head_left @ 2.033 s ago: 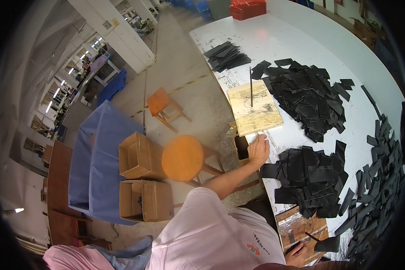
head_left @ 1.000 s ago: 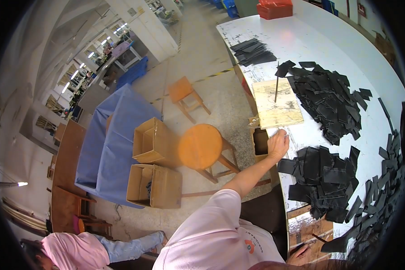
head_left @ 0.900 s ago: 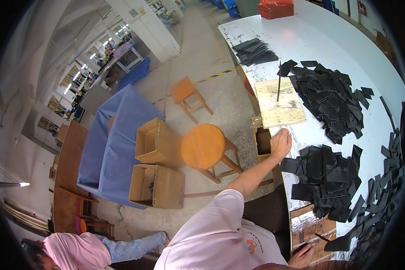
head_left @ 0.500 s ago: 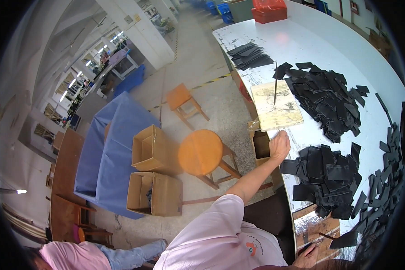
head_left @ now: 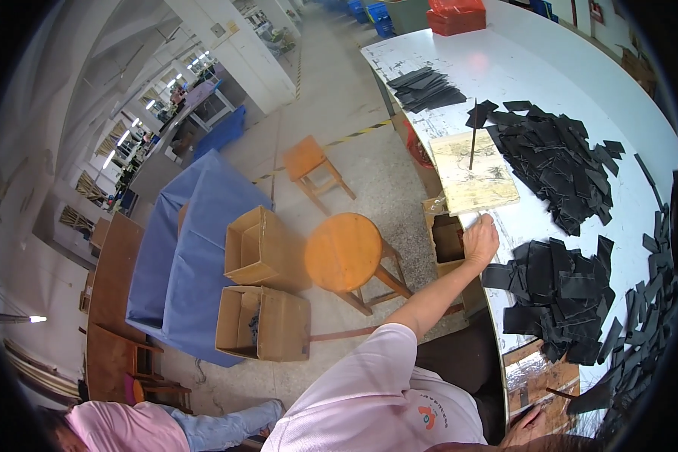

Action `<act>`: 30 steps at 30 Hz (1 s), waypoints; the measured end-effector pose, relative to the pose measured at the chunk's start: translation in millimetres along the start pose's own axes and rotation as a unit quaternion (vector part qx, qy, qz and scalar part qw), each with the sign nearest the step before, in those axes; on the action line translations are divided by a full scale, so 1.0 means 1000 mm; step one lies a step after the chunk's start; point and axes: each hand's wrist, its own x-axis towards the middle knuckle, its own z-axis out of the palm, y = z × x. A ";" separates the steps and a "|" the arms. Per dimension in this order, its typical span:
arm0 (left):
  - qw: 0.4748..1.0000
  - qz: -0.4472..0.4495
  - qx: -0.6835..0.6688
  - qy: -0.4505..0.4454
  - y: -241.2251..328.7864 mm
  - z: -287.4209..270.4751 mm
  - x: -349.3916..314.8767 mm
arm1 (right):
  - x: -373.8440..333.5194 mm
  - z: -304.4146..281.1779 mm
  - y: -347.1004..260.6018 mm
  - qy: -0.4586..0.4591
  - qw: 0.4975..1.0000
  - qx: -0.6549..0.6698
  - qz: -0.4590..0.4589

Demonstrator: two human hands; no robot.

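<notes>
My left hand [head_left: 481, 241] reaches to the near edge of the white table, just below a pale wooden board [head_left: 473, 184]. Its fingers are curled together; what they hold, if anything, is hidden. A thin dark rod [head_left: 473, 139] stands upright on that board. To the right of the hand lies a heap of black flat pieces [head_left: 546, 290]. Low in the view, my right hand [head_left: 526, 428] is at a brown, worn board [head_left: 535, 369], partly cut off by the lower edge. Its fingers look drawn together, their contents unclear. Beside it, another dark rod [head_left: 561, 393] slants near a black piece [head_left: 591, 401].
More black pieces [head_left: 554, 162] cover the table's [head_left: 505, 60] middle, with a neat stack [head_left: 426, 89] farther off and a red box [head_left: 456, 16] at the far end. Left of the table stand a round stool [head_left: 343, 252], cardboard boxes [head_left: 285, 324] and a blue-covered bin [head_left: 203, 264]. A person [head_left: 128, 427] is at lower left.
The whole view has shifted slightly, with the table and hands now a little farther right in the picture. Both hands keep about the same places beside their boards.
</notes>
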 end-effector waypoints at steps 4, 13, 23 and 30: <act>1.000 -0.002 -0.008 -0.003 0.001 -0.001 -0.001 | 0.000 0.002 -0.001 0.023 0.998 -0.034 -0.038; 1.000 0.003 -0.010 -0.005 -0.001 0.000 -0.001 | -0.001 0.008 0.009 0.056 0.994 -0.039 -0.090; 1.000 -0.004 -0.015 -0.010 -0.002 0.001 -0.001 | -0.019 0.010 0.033 0.024 0.971 -0.209 -0.113; 1.000 0.005 -0.014 -0.008 -0.003 0.000 -0.002 | -0.009 0.006 0.015 0.028 0.990 -0.121 -0.063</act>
